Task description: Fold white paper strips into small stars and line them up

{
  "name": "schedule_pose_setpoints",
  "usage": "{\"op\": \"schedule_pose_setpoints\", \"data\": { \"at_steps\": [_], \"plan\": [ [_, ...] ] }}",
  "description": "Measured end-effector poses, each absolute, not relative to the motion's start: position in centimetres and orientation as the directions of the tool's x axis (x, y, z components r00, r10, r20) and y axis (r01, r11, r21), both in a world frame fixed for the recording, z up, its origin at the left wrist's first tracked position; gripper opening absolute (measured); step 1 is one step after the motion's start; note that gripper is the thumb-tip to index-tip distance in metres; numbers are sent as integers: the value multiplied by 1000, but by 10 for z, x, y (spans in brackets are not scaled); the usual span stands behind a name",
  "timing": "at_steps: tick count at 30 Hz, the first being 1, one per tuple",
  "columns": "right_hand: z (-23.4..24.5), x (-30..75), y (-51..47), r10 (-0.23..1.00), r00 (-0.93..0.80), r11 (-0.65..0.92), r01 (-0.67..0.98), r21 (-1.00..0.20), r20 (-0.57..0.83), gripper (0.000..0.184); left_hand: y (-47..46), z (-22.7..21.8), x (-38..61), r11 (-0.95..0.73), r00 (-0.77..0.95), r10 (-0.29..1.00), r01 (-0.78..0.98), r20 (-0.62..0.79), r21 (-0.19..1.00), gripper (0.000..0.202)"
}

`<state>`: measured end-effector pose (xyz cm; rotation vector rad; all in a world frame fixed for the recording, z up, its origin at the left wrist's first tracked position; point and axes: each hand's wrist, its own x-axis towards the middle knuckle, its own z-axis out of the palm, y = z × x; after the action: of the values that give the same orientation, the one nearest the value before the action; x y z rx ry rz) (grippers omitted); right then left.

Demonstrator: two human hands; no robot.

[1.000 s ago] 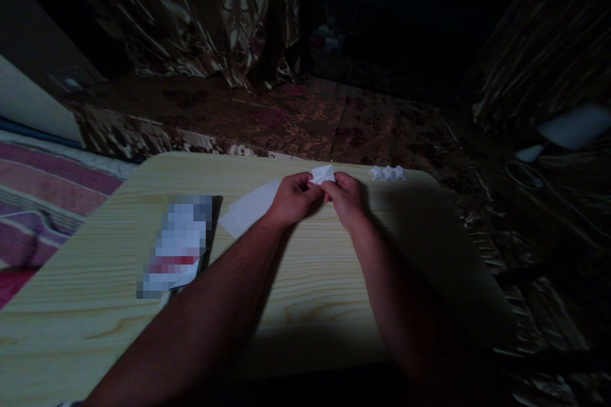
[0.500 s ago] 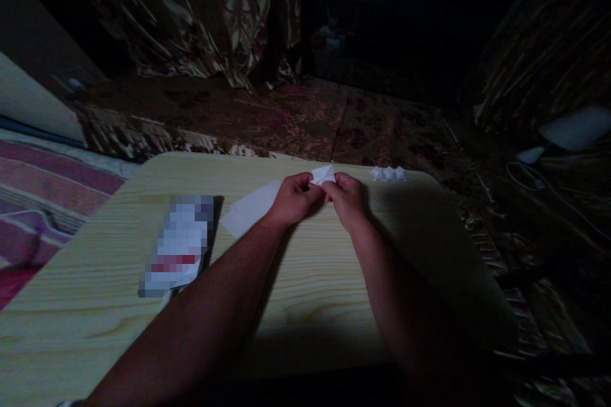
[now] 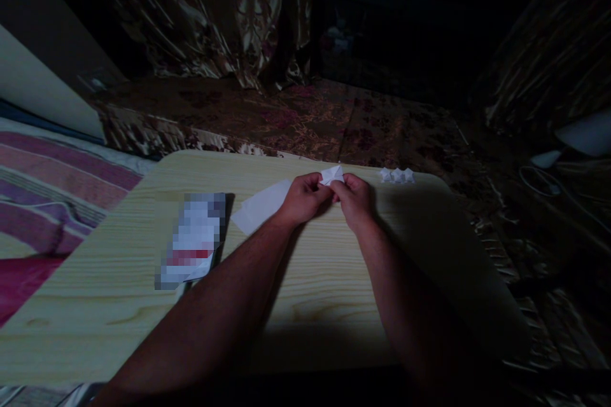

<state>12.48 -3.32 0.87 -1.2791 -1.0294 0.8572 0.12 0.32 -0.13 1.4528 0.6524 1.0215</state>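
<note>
My left hand and my right hand meet over the far part of a light wooden table. Both pinch a small folded white paper piece between their fingertips, just above the tabletop. A flat white paper sheet lies on the table right beside my left hand. Three small folded white paper shapes sit in a row near the table's far right edge, a short way from my right hand.
A blurred-out printed item lies on the table's left half. A striped red mat covers the floor at left. Dark patterned carpet and shiny curtains lie beyond the table. White objects and a cable rest at right.
The view has shifted slightly, so everything sits a little further right. My hands have drawn closer together around the folded paper, which shows less than before.
</note>
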Motion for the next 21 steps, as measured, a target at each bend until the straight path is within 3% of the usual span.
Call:
{"op": "schedule_pose_setpoints", "data": {
  "at_steps": [14, 21],
  "plan": [
    [5, 124, -31, 943, 309, 140, -34, -990, 123, 15, 4, -4, 2, -112, 400, 898, -193, 182, 975, 23],
    [8, 124, -33, 931, 349, 103, 25, -994, 106, 15, 3, -2, 1, -193, 469, 850, -146, 240, 970, 20]
  ]
}}
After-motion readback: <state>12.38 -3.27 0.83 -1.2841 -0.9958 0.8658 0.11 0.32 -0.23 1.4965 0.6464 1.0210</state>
